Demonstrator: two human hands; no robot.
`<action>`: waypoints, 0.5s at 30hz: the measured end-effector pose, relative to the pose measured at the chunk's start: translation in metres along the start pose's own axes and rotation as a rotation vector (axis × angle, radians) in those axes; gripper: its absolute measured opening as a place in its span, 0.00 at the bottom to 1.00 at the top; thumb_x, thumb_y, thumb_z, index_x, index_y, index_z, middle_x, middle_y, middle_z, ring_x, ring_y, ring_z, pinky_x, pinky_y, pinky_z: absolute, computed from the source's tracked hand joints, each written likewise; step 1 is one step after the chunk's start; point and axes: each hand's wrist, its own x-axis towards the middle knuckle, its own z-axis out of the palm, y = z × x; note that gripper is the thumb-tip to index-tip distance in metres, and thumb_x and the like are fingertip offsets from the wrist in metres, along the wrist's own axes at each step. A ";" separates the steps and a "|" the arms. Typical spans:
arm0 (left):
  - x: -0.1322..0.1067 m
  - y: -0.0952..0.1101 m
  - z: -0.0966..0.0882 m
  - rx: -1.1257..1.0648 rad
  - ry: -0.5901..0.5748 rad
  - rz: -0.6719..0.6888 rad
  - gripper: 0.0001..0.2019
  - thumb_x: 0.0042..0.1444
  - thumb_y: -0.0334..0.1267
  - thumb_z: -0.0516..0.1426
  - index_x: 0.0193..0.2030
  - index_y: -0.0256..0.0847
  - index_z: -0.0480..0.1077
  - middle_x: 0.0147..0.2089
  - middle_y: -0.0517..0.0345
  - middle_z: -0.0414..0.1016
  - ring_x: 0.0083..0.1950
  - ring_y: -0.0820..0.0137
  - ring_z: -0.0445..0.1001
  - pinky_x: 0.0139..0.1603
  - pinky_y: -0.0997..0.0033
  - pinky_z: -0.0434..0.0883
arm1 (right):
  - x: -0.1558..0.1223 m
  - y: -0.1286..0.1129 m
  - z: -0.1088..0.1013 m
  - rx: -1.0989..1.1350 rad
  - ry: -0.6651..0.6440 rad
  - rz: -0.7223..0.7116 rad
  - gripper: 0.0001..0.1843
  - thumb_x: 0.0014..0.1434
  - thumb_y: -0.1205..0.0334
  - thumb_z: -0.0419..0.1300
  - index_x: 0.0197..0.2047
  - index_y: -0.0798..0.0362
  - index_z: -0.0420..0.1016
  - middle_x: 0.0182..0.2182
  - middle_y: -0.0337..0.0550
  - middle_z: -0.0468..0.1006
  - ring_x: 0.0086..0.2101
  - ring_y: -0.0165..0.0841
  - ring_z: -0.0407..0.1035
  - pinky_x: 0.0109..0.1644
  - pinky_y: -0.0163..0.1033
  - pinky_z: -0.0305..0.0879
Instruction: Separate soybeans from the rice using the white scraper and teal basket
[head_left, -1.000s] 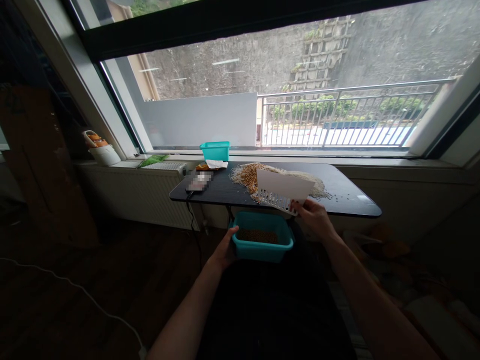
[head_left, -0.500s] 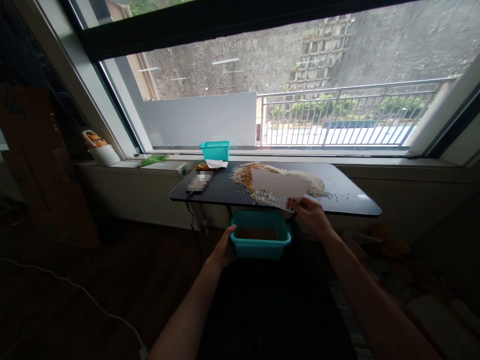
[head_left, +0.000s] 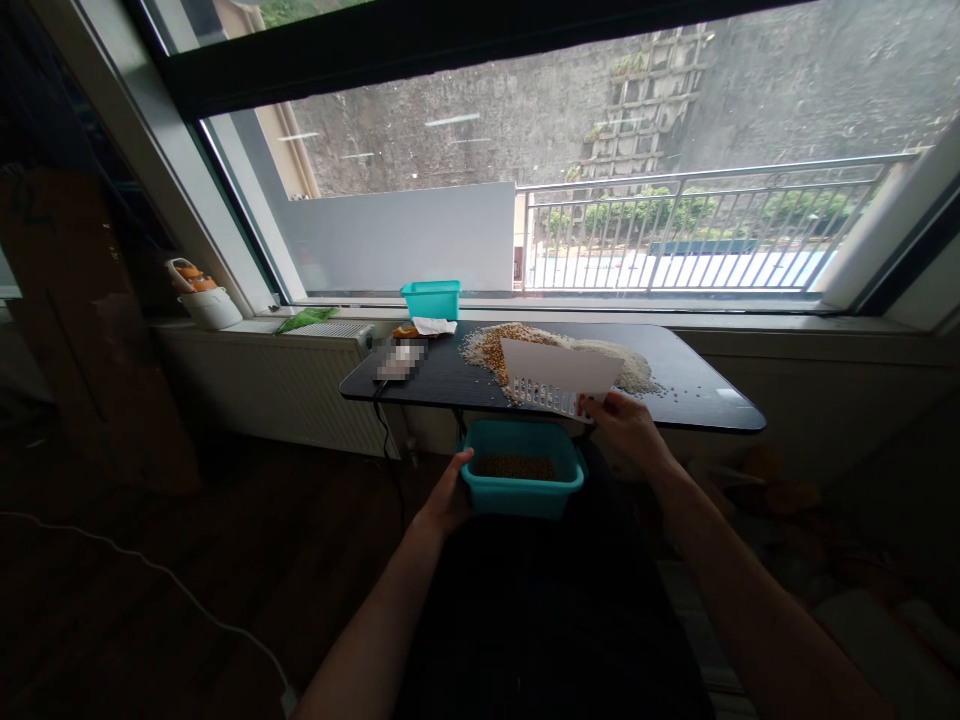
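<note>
White slotted sheet [head_left: 561, 364] sits slightly left of its spot a second ago, lower edge higher; teal tub [head_left: 522, 498] also a touch left. Left hand [head_left: 448, 494] holds tub's left side, thumb on rim, other fingers mostly hidden. Tub is below the counter's near edge, above the dark-clothed lap; small brown grains [head_left: 516, 467] inside. Right hand [head_left: 627, 428] has fingers pinching sheet's lower right corner. Sheet is tilted over the front of the heap on the dark counter [head_left: 709, 392], slots along its bottom; can't tell if it touches the surface. Heap: golden grains [head_left: 496, 346] left, pale grains [head_left: 636, 368] right, strays around both. Counter's left end: pixelated item [head_left: 400, 361], black cable [head_left: 385, 430] running down from it; white paper [head_left: 435, 327] just behind. Smaller teal container [head_left: 431, 302] stands beyond, by the window. Far left: radiator [head_left: 289, 385], green item [head_left: 309, 319] and white pot [head_left: 210, 309] by the sill. Outside: metal railing [head_left: 679, 240], gray wall [head_left: 480, 130].
</note>
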 end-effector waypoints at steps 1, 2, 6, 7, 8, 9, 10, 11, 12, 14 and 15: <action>0.000 0.000 -0.001 -0.002 0.001 0.002 0.23 0.52 0.50 0.52 0.51 0.40 0.65 0.41 0.51 0.75 0.41 0.63 0.74 0.38 0.68 0.70 | 0.002 0.001 0.001 -0.005 0.002 -0.005 0.13 0.45 0.53 0.59 0.25 0.55 0.73 0.21 0.39 0.72 0.24 0.29 0.63 0.29 0.34 0.59; 0.001 0.000 -0.002 -0.005 -0.001 0.001 0.23 0.52 0.50 0.52 0.51 0.40 0.65 0.42 0.51 0.75 0.41 0.63 0.74 0.38 0.68 0.70 | 0.003 0.002 0.002 -0.013 0.000 -0.009 0.13 0.45 0.53 0.59 0.25 0.55 0.73 0.21 0.38 0.72 0.24 0.29 0.63 0.29 0.34 0.59; 0.003 -0.001 -0.004 -0.010 -0.008 -0.008 0.24 0.51 0.50 0.53 0.51 0.38 0.65 0.41 0.49 0.75 0.41 0.62 0.74 0.38 0.68 0.70 | 0.005 0.004 0.002 -0.035 -0.035 -0.032 0.13 0.46 0.53 0.58 0.22 0.55 0.71 0.19 0.38 0.70 0.23 0.28 0.62 0.29 0.34 0.58; 0.003 -0.001 -0.004 -0.012 -0.011 -0.009 0.24 0.51 0.50 0.53 0.51 0.38 0.65 0.41 0.49 0.75 0.41 0.62 0.74 0.38 0.68 0.70 | 0.003 0.004 0.001 -0.032 -0.042 -0.037 0.13 0.46 0.53 0.58 0.22 0.55 0.71 0.20 0.38 0.71 0.24 0.28 0.62 0.30 0.34 0.58; 0.003 -0.001 -0.004 -0.013 -0.016 -0.009 0.24 0.51 0.50 0.53 0.52 0.38 0.65 0.41 0.49 0.75 0.41 0.62 0.74 0.38 0.68 0.70 | 0.002 0.003 -0.001 -0.029 -0.046 -0.038 0.13 0.46 0.53 0.58 0.22 0.55 0.71 0.20 0.38 0.72 0.24 0.29 0.62 0.30 0.34 0.58; 0.004 -0.001 -0.004 -0.015 -0.020 -0.007 0.24 0.51 0.50 0.53 0.52 0.37 0.65 0.42 0.49 0.74 0.41 0.62 0.74 0.38 0.68 0.70 | 0.000 0.002 -0.003 -0.027 -0.042 -0.035 0.13 0.45 0.53 0.58 0.23 0.55 0.71 0.21 0.39 0.72 0.25 0.29 0.63 0.30 0.34 0.59; 0.004 -0.001 -0.004 -0.016 -0.023 -0.007 0.25 0.51 0.50 0.53 0.52 0.37 0.64 0.42 0.49 0.74 0.41 0.62 0.74 0.38 0.68 0.70 | -0.001 0.000 -0.005 -0.026 -0.031 -0.028 0.13 0.45 0.53 0.59 0.23 0.55 0.72 0.21 0.39 0.73 0.25 0.29 0.63 0.30 0.34 0.59; 0.004 -0.001 -0.005 -0.015 -0.022 -0.008 0.25 0.51 0.50 0.53 0.52 0.37 0.64 0.42 0.49 0.74 0.41 0.62 0.74 0.38 0.68 0.70 | -0.003 -0.001 -0.006 -0.027 -0.020 -0.022 0.13 0.45 0.53 0.59 0.24 0.55 0.72 0.21 0.39 0.73 0.25 0.29 0.63 0.29 0.34 0.59; 0.005 -0.001 -0.005 -0.013 -0.018 -0.008 0.25 0.51 0.50 0.53 0.53 0.38 0.64 0.42 0.49 0.74 0.41 0.62 0.74 0.38 0.68 0.70 | -0.004 -0.002 -0.007 -0.029 -0.012 -0.019 0.13 0.45 0.53 0.59 0.24 0.56 0.72 0.21 0.39 0.73 0.24 0.29 0.63 0.29 0.34 0.58; 0.005 -0.002 -0.006 -0.010 -0.004 -0.006 0.26 0.50 0.50 0.54 0.54 0.38 0.63 0.42 0.49 0.74 0.41 0.62 0.74 0.38 0.68 0.70 | -0.006 -0.003 -0.006 -0.027 0.000 -0.023 0.14 0.45 0.52 0.59 0.24 0.56 0.72 0.21 0.39 0.72 0.24 0.30 0.63 0.29 0.34 0.59; 0.005 -0.002 -0.006 -0.009 0.002 -0.006 0.26 0.50 0.51 0.54 0.54 0.39 0.62 0.42 0.50 0.74 0.41 0.62 0.74 0.38 0.68 0.70 | -0.007 -0.003 -0.005 -0.022 0.004 -0.026 0.14 0.45 0.52 0.59 0.24 0.56 0.72 0.21 0.39 0.73 0.24 0.30 0.64 0.29 0.34 0.59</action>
